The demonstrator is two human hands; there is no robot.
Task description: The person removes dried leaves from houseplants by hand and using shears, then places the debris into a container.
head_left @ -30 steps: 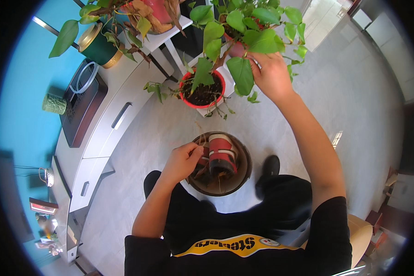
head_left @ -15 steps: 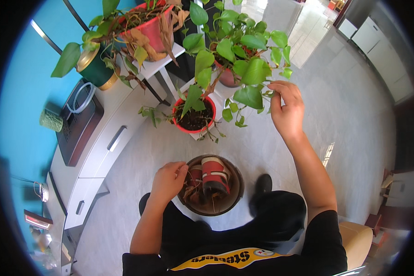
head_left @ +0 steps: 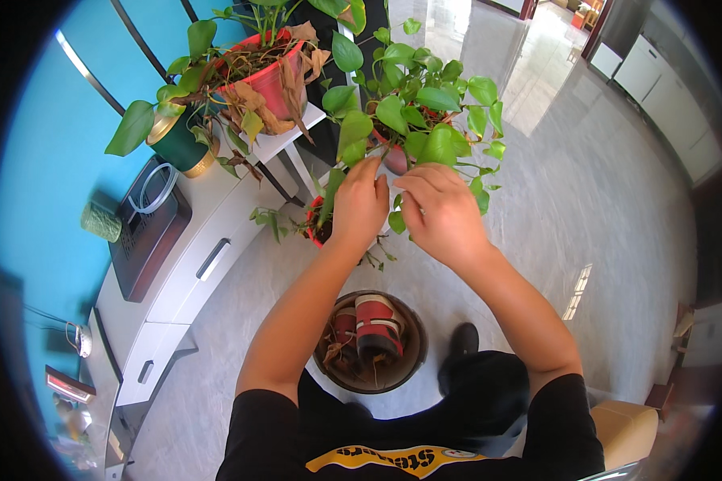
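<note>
Both hands are raised into a leafy green potted plant (head_left: 425,120) in front of me. My left hand (head_left: 359,204) pinches a leaf or stem at its lower left side. My right hand (head_left: 441,212) is right beside it, fingers curled into the same foliage; what it grips is hidden by the fingers. A small red pot (head_left: 316,227) shows partly behind my left hand. Below my arms on the floor lies a round brown bowl (head_left: 409,365) holding a red and white shoe (head_left: 377,325) and dry plant scraps.
A red pot (head_left: 273,76) with dry brown leaves stands on a white stand at the upper left, next to a green and gold pot (head_left: 176,144). A white cabinet (head_left: 188,248) along the blue wall carries a dark device (head_left: 148,228). Grey tiled floor (head_left: 586,200) spreads to the right.
My left hand has risen from the bowl on the floor up to the plant, beside my right hand. The view has tilted, so the plants sit lower in the picture.
</note>
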